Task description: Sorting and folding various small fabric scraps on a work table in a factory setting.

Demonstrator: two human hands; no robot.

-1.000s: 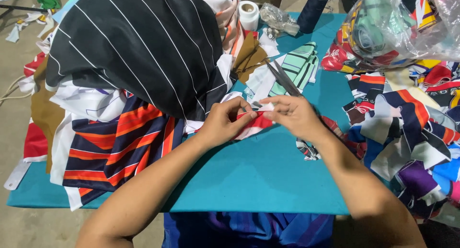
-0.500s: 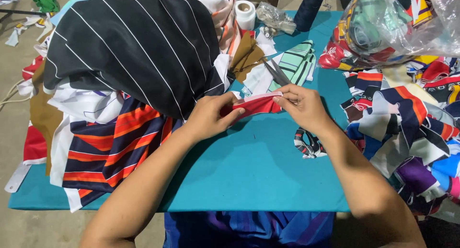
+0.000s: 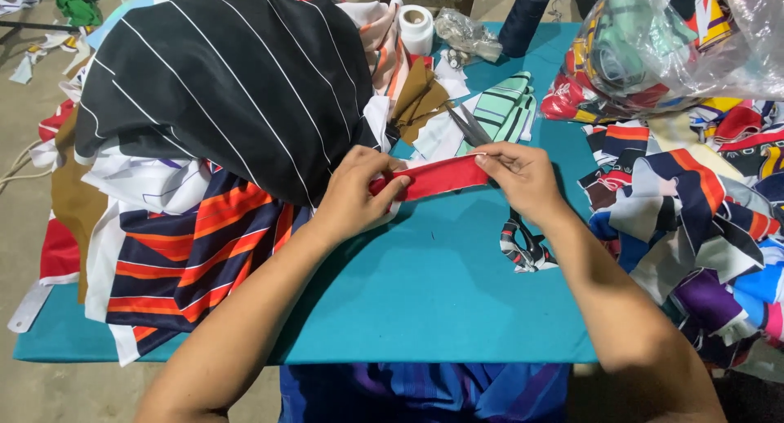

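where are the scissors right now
In the head view the scissors lie on the teal table, just beyond the right hand, beside the mint striped fabric.

Scissors (image 3: 467, 127), tape roll (image 3: 416, 28), thread cone (image 3: 524, 18)

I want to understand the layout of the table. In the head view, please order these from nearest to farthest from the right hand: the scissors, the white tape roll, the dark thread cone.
From the right hand:
1. Scissors, just above the fingertips, on the mint striped cloth.
2. White tape roll, at the far edge, up and left.
3. Dark thread cone, at the far edge, straight up; nearly as far as the tape roll, so this order is uncertain.
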